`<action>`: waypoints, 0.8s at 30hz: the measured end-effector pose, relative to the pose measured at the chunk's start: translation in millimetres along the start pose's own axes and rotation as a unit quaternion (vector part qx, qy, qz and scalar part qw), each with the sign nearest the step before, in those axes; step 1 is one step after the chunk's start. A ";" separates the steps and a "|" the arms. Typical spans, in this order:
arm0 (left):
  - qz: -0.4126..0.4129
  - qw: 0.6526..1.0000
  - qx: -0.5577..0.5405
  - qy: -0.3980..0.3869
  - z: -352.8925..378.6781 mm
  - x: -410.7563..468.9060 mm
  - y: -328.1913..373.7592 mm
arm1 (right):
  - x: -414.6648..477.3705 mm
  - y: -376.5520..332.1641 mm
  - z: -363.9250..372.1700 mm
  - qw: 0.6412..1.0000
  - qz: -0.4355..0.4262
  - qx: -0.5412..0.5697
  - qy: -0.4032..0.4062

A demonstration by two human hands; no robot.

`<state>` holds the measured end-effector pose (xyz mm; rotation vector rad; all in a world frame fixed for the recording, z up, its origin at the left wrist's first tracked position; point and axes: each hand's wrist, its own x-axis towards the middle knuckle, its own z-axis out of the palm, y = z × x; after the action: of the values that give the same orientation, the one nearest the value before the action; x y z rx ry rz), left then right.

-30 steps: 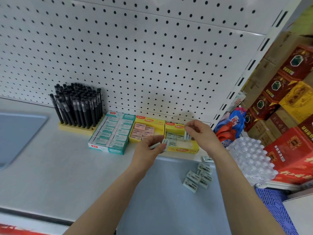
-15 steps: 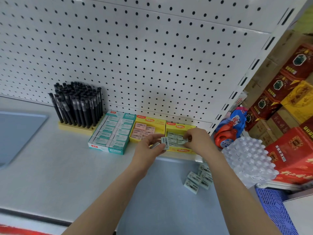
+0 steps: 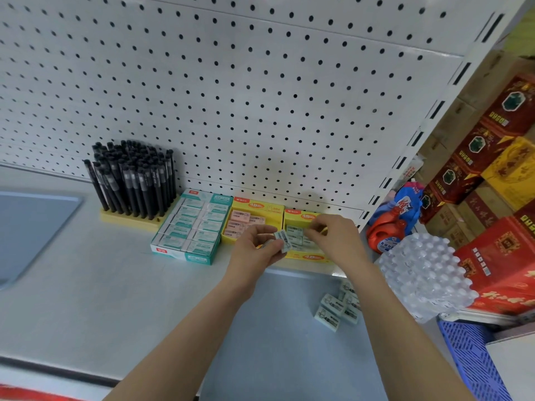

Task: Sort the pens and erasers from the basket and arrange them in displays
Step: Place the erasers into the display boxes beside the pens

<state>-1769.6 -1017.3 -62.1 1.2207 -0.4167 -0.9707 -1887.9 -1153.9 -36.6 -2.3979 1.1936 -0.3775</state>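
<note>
Head view: left hand (image 3: 254,250) grips mint erasers (image 3: 282,240) at centre; right hand (image 3: 335,241) curls over the yellow display box (image 3: 307,257), its grip unclear. Pens (image 3: 133,183) racked at ten o'clock; loose erasers (image 3: 335,311) at five o'clock await sorting.

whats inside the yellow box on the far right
Pale wrapped erasers lie flat in the right yellow box. The right hand covers its right half and the left hand, holding loose erasers, its near-left corner; the fill there cannot be seen.
</note>
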 end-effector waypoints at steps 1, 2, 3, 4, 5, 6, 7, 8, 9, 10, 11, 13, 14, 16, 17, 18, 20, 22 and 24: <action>0.002 1.000 -0.008 0.002 1.2 0.6 0.3 | -2.9 -6.3 -3.8 0.995 0.007 0.100 -0.021; 0.004 1.000 -0.017 0.003 2.7 1.5 0.4 | -6.5 -13.2 -7.1 0.979 0.016 0.194 -0.064; 0.008 1.000 -0.023 0.002 4.4 2.2 0.5 | -9.6 -18.2 -9.0 0.961 0.018 0.255 -0.109; 0.011 1.000 -0.026 0.001 6.2 2.5 0.5 | -11.3 -20.3 -9.5 0.949 0.012 0.283 -0.138; 0.012 1.000 -0.026 -0.001 7.3 2.5 0.4 | -11.7 -20.6 -9.3 0.943 0.007 0.297 -0.149; 0.012 1.000 -0.026 -0.005 8.5 2.4 0.2 | -11.8 -18.6 -10.0 0.940 0.005 0.310 -0.145; 0.012 1.000 -0.023 -0.010 9.0 2.3 -0.3 | -10.4 -15.2 -11.1 0.936 0.009 0.327 -0.133; 0.011 1.000 -0.018 -0.013 8.8 2.4 -0.7 | -8.6 -10.7 -12.3 0.932 0.017 0.342 -0.117; 0.009 1.000 -0.014 -0.013 7.9 2.7 -1.5 | -6.5 -5.4 -14.0 0.933 0.025 0.344 -0.102; 0.007 1.000 -0.009 -0.012 7.1 3.1 -1.8 | -4.1 0.2 -15.3 0.942 0.028 0.323 -0.086; 0.005 1.000 0.003 -0.009 6.2 3.5 -2.2 | -1.4 6.2 -16.0 0.958 0.027 0.278 -0.067; 0.000 1.000 0.030 -0.001 4.8 4.1 -2.3 | 3.7 15.6 -17.6 0.987 0.013 0.155 -0.040; -0.005 0.999 0.036 0.000 4.6 3.6 -2.1 | 5.7 18.4 -19.0 0.994 0.003 0.102 -0.047; -0.017 0.999 0.037 -0.008 4.1 2.4 -0.9 | 8.0 18.6 -21.3 0.994 -0.007 0.038 -0.099; -0.020 0.999 0.039 -0.016 3.1 1.5 -0.5 | 8.8 16.9 -20.7 0.992 -0.008 0.017 -0.127; -0.020 0.998 0.046 -0.024 2.0 0.6 -0.3 | 9.4 15.1 -19.0 0.990 -0.010 -0.002 -0.144; -0.002 0.995 0.088 -0.039 -1.3 -0.6 -1.8 | 10.1 11.7 -14.1 0.987 -0.016 -0.037 -0.153; 0.024 0.990 0.126 -0.054 -5.2 -1.5 -4.1 | 10.5 10.4 -9.5 0.987 -0.020 -0.060 -0.147; 0.033 0.989 0.129 -0.067 -7.7 -2.1 -5.9 | 11.1 11.6 -7.4 0.988 -0.021 -0.062 -0.140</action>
<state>-1767.4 -1011.2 -69.6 1.3685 -0.7020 -0.9660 -1892.4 -1170.9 -35.4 -2.4838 1.0677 0.0232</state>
